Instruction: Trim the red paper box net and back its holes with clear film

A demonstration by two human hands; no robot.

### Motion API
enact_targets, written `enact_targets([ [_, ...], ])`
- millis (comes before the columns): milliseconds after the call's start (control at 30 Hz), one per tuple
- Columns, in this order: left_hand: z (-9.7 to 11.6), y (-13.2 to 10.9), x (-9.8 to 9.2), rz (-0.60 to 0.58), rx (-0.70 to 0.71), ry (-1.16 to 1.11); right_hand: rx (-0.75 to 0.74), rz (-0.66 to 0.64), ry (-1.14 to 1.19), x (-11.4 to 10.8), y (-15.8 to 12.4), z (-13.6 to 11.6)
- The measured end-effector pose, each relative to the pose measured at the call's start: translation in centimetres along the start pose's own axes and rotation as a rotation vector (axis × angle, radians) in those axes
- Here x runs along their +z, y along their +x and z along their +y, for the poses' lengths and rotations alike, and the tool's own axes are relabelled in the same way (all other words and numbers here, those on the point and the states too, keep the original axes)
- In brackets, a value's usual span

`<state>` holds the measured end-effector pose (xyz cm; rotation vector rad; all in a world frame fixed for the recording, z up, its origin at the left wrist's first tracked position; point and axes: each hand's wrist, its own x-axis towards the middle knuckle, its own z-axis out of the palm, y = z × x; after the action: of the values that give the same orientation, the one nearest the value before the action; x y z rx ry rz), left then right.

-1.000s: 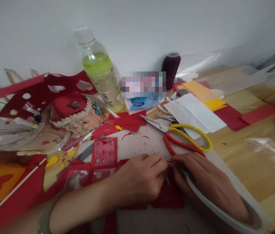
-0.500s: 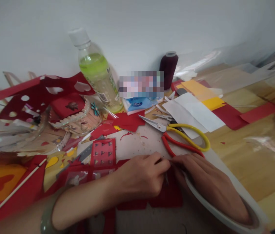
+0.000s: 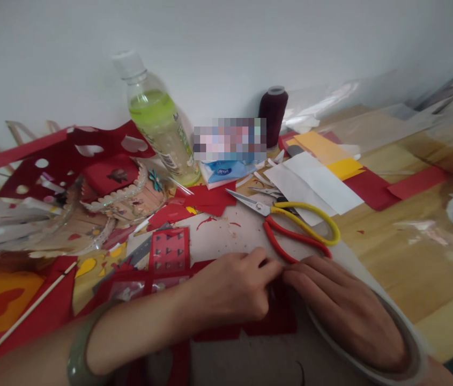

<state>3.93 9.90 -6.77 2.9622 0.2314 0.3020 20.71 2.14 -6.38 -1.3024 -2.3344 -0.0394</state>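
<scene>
My left hand [image 3: 242, 287] is closed in a pinch over a red cut-paper piece [image 3: 272, 319]; whatever sits between its fingertips is hidden. Close beside it, my right hand [image 3: 349, 308] has its fingers bent down and pressed together, the tips turned away from view. Around the right hand and wrist runs a wide white ring [image 3: 417, 356], which looks like a tape roll. Just beyond the fingers lie scissors [image 3: 296, 222] with one yellow and one red handle. A red paper strip with small cut-outs [image 3: 170, 249] lies left of them.
A bottle of green drink [image 3: 162, 128], a tissue pack [image 3: 226, 170] and a dark thread cone [image 3: 273, 115] stand by the wall. Decorated craft boxes [image 3: 125, 193] are at left, with a thin stick [image 3: 29, 311] nearer. White paper [image 3: 314, 182] and coloured sheets lie right.
My right hand has flattened slightly and its fingertips sit a little lower beside the left hand. The left hand keeps its pinch. The view has shifted slightly.
</scene>
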Motion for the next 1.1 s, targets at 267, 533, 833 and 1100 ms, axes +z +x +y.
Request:
enact_targets([
  [267,0.2,-0.2,0.2,-0.064,0.012,0.029,-0.136,0.123,-0.074,-0.3,-0.3,0.2],
  [533,0.3,0.0,0.2,-0.093,0.058,0.081,-0.173,0.13,-0.119,-0.6,0.1,-0.5],
  [833,1.0,0.2,0.3,-0.09,0.025,0.065,-0.185,0.114,-0.122,-0.4,0.2,-0.9],
  [1100,-0.6,0.4,-0.3,-0.185,-0.077,0.24,0.021,0.093,0.067,-1.5,-3.3,-1.8],
])
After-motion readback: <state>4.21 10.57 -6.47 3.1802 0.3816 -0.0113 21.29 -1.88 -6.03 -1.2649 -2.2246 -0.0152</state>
